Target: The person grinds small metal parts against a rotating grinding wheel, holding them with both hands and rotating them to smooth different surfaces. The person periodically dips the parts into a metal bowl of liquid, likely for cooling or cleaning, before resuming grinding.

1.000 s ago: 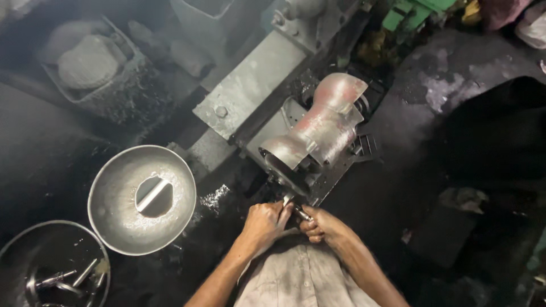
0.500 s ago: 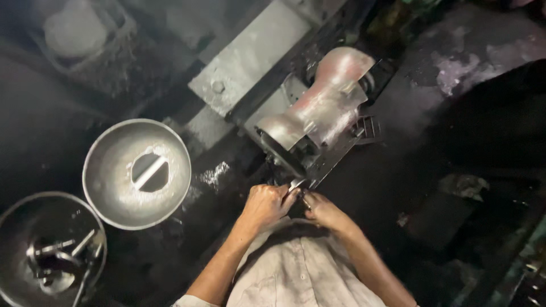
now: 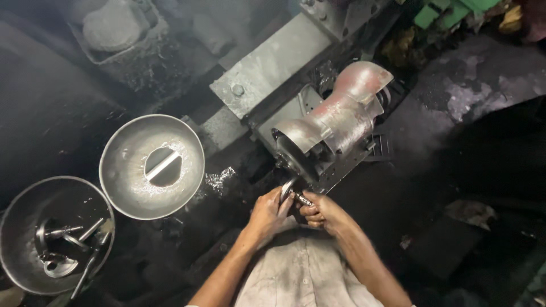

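Left hand (image 3: 267,211) and right hand (image 3: 322,212) closed on a small metal piece (image 3: 293,193). Right up against the grinding wheel (image 3: 291,162). Two metal bowls (image 3: 151,165) off to the left.

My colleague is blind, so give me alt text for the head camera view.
Two bare hands, left hand and right hand, hold a small metal part against a grinding machine in a dark, grimy workshop. To the left sit a metal bowl and a pan of parts.
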